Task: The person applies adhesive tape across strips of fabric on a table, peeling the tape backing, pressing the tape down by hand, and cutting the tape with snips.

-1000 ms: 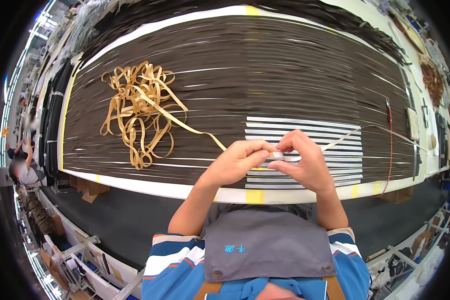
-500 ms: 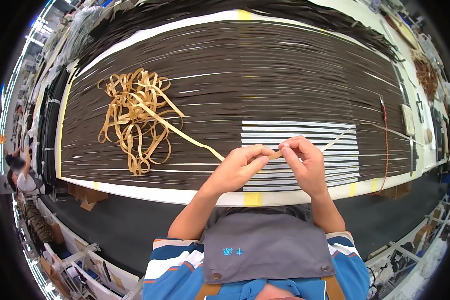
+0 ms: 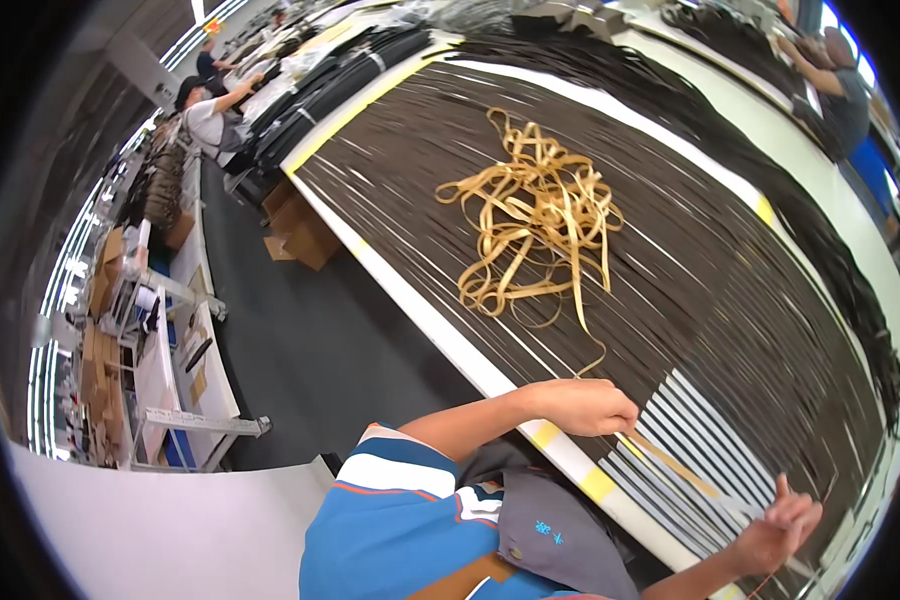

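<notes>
My left hand (image 3: 585, 405) is closed on a tan flat tape (image 3: 675, 462) above the near edge of the table. The tape runs straight from it toward my right hand (image 3: 778, 525), turning whitish near that end. My right hand is slightly blurred, one finger raised and the others curled where the strip meets it. Beneath the stretched tape lie white strips (image 3: 705, 415) set side by side on dark brown strips (image 3: 390, 200). A loose tangled heap of the same tan tape (image 3: 540, 215) lies farther off, with one strand trailing toward my left hand.
The white table edge (image 3: 420, 310), marked with yellow tape (image 3: 598, 485), runs diagonally before me. A dark bundle of strips (image 3: 690, 90) lies along the far side. Cardboard boxes (image 3: 305, 235) stand on the floor at left. Other people (image 3: 210, 120) work at back left and far right.
My view has turned to the left. My hands, close together before, are now far apart, with a straight length of tape between them.
</notes>
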`<act>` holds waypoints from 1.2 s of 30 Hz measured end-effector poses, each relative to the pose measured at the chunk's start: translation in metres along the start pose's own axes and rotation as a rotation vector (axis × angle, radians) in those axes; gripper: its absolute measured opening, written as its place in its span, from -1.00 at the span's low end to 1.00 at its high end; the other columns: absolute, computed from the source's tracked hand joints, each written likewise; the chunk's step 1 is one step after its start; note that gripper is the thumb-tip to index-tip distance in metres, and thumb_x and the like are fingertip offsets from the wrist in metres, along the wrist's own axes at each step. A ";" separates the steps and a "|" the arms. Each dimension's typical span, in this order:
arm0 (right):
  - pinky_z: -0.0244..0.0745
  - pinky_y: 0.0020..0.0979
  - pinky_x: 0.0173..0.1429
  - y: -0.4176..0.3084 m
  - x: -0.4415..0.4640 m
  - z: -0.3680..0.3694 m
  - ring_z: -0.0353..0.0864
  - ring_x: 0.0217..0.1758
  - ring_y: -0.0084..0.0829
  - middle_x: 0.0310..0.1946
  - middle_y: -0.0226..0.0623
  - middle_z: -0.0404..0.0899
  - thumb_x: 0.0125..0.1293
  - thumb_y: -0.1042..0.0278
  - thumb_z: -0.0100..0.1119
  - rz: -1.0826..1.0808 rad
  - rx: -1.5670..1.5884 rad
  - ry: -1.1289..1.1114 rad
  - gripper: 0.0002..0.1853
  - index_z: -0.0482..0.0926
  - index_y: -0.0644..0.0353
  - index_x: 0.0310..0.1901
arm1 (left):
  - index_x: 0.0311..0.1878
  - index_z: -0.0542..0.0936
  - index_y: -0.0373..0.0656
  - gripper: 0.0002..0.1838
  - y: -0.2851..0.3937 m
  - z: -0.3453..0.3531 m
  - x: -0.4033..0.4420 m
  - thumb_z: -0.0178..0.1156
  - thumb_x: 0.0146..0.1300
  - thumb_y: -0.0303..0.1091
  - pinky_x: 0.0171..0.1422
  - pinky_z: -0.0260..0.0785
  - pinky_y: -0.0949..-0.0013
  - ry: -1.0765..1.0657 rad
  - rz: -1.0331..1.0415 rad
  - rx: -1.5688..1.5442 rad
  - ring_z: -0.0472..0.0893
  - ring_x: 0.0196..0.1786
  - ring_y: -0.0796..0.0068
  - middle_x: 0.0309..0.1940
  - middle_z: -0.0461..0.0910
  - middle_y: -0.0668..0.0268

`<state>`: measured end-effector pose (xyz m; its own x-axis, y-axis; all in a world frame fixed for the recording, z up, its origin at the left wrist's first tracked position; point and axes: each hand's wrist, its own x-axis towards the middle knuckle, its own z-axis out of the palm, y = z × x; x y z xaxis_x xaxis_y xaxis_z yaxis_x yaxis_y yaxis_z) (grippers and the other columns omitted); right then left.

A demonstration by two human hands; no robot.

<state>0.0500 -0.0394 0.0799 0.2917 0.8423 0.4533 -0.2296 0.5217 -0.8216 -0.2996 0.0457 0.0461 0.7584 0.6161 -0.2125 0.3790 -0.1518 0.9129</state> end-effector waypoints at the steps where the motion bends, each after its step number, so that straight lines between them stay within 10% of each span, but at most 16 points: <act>1: 0.40 -0.10 0.25 -0.009 0.004 -0.004 0.30 -0.47 -0.51 -0.50 -0.36 0.26 0.36 0.35 -0.07 0.005 0.040 -0.075 -0.84 0.26 0.20 -0.35 | -0.12 0.64 -0.29 -0.72 -0.003 -0.004 -0.006 -0.01 0.34 -0.37 0.03 0.46 0.17 0.004 -0.024 0.049 0.65 -0.07 0.08 -0.24 0.68 0.05; 3: 0.31 -0.48 -0.43 -0.028 0.013 0.035 0.22 -0.58 -0.48 -0.55 -0.40 0.25 0.31 0.36 0.08 -0.134 0.194 -0.013 -0.82 0.35 0.16 -0.42 | -0.12 0.65 -0.29 -0.73 -0.004 -0.014 -0.018 0.00 0.33 -0.36 0.05 0.46 0.17 0.013 -0.084 0.099 0.64 -0.05 0.09 -0.23 0.68 0.06; 8: 0.20 -0.44 -0.57 -0.041 0.010 0.029 0.17 -0.59 -0.47 -0.54 -0.38 0.17 0.28 0.29 0.05 -0.115 0.495 -0.084 -0.77 0.24 0.11 -0.46 | -0.10 0.64 -0.23 -0.76 -0.023 -0.032 -0.040 0.06 0.36 -0.32 0.03 0.43 0.11 0.056 -0.215 0.338 0.64 -0.06 0.10 -0.25 0.67 0.10; 10: 0.15 -0.51 -0.58 -0.036 0.014 0.043 0.24 -0.55 -0.51 -0.51 -0.34 0.27 0.30 0.45 0.11 -0.156 0.150 -0.237 -0.82 0.32 0.17 -0.41 | -0.10 0.63 -0.22 -0.78 -0.024 -0.032 -0.039 0.09 0.35 -0.31 0.04 0.42 0.11 0.082 -0.248 0.371 0.63 -0.06 0.11 -0.25 0.66 0.12; 13: 0.19 -0.56 -0.46 -0.027 0.010 0.060 0.30 -0.48 -0.57 -0.40 -0.26 0.41 0.30 0.60 0.13 0.103 -0.325 -0.443 -0.94 0.45 0.30 -0.26 | -0.04 0.59 -0.20 -0.75 -0.018 -0.011 -0.026 0.20 0.32 -0.26 0.07 0.35 0.16 0.509 0.286 0.381 0.56 -0.09 0.16 -0.20 0.56 0.21; 17: 0.35 -0.55 -0.26 0.018 -0.008 0.076 0.44 -0.34 -0.53 -0.31 -0.29 0.50 0.33 0.57 0.20 0.490 -0.590 -0.589 -0.89 0.53 0.21 -0.14 | -0.02 0.56 -0.36 -0.63 0.029 0.019 -0.005 0.28 0.29 -0.24 -0.03 0.45 0.24 0.278 0.367 -0.262 0.59 -0.13 0.21 -0.21 0.58 0.11; 21: 0.51 -0.50 -0.13 0.024 -0.007 0.098 0.48 -0.43 -0.64 -0.45 -0.35 0.49 0.32 0.54 0.12 0.739 -0.561 -0.557 -0.92 0.41 0.30 -0.29 | -0.24 0.57 -0.37 -0.73 0.032 0.031 0.012 0.24 0.27 -0.28 -0.17 0.43 0.20 0.219 0.334 -0.219 0.61 -0.28 0.15 -0.38 0.59 0.06; 27: 0.23 -0.59 -0.44 0.031 -0.010 0.100 0.31 -0.52 -0.74 -0.57 -0.50 0.44 0.27 0.46 0.31 0.737 -0.550 -0.560 -0.86 0.53 0.27 -0.25 | -0.29 0.57 -0.29 -0.82 0.031 0.032 0.015 0.19 0.27 -0.34 -0.24 0.42 0.17 0.247 0.245 -0.107 0.61 -0.31 0.05 -0.39 0.59 0.06; 36: 0.25 -0.62 -0.44 0.043 0.010 0.067 0.31 -0.51 -0.79 -0.56 -0.58 0.47 0.31 0.38 0.33 0.880 -0.433 -0.457 -0.83 0.61 0.31 -0.27 | -0.32 0.56 -0.31 -0.87 0.039 0.023 0.032 0.26 0.28 -0.45 -0.33 0.37 0.45 0.264 0.106 -0.214 0.51 -0.42 0.58 -0.49 0.55 0.32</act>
<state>-0.0189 0.0004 0.0721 -0.2102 0.9154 -0.3433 0.1841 -0.3077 -0.9335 -0.2486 0.0419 0.0671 0.6139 0.7884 -0.0403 0.1643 -0.0777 0.9833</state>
